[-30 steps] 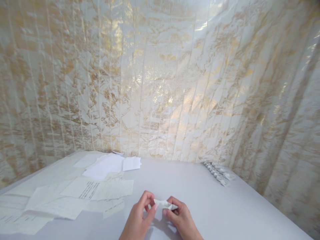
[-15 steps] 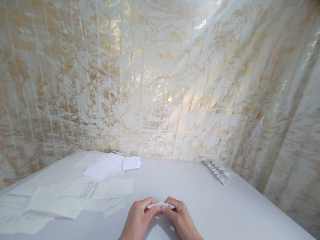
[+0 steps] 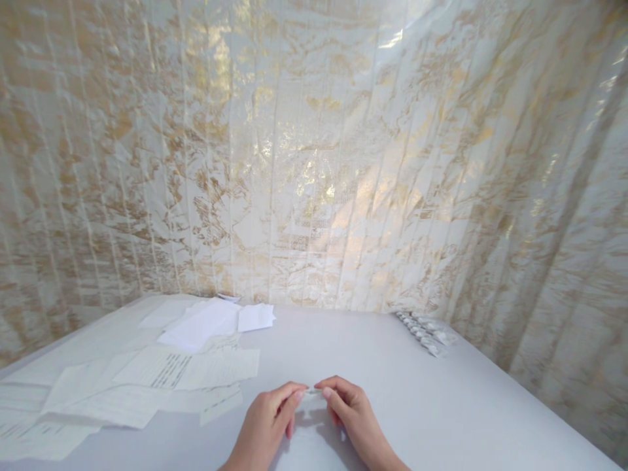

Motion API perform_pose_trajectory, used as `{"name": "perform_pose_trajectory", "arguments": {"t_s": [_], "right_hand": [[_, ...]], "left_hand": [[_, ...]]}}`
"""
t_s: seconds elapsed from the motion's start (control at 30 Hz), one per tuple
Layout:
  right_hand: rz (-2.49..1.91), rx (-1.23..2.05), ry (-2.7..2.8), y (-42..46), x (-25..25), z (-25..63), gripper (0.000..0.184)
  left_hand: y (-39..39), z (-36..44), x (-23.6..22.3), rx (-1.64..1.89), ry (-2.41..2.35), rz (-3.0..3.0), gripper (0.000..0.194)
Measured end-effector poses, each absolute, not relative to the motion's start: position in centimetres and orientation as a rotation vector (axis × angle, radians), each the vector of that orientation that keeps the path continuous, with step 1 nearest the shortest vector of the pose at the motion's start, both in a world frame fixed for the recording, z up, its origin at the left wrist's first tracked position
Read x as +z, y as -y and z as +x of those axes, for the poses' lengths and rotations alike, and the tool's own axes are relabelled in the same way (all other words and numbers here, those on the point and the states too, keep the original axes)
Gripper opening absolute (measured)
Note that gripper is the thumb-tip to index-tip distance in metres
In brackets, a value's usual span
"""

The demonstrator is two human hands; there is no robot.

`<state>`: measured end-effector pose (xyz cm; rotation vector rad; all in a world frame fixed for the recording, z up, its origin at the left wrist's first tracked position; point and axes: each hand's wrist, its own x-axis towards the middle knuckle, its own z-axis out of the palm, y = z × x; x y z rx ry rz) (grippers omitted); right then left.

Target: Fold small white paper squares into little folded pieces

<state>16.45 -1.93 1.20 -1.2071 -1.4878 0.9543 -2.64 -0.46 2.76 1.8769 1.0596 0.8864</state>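
My left hand (image 3: 267, 422) and my right hand (image 3: 350, 412) meet low in the middle of the view, over a white table (image 3: 373, 366). Their fingertips pinch a small folded piece of white paper (image 3: 311, 392) between them, and only a thin edge of it shows. Both hands are closed around that piece, just above the table top. Left of my left hand lie several printed paper sheets (image 3: 161, 376).
More white sheets and a small folded paper (image 3: 255, 317) lie at the back left near the wall. A row of small white folded pieces (image 3: 426, 330) sits at the back right. A wall covering in cream and gold (image 3: 314, 163) rises behind the table.
The folded paper was held up with its length showing; now the fingers have closed in and lowered it, so only a thin edge is visible. The view has shifted slightly.
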Motion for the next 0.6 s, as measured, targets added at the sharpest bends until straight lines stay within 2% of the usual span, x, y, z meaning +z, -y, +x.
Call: {"name": "perform_pose_trajectory", "arguments": {"t_s": [0.23, 0.47, 0.6], "right_hand": [[-1.276, 0.817, 1.499, 2.3, 1.2, 16.1, 0.027], [-1.351, 0.562, 1.707, 2.6, 0.5, 15.9, 0.036], [-1.365, 0.494, 1.774, 2.6, 0.5, 15.9, 0.040]], "left_hand": [[0.7, -2.5, 2.7, 0.816, -1.192, 1.999, 0.046], [1.0, -2.1, 1.7, 0.798, -1.255, 2.233, 0.029], [0.9, -1.8, 1.2, 0.763, -1.293, 2.312, 0.011]]}}
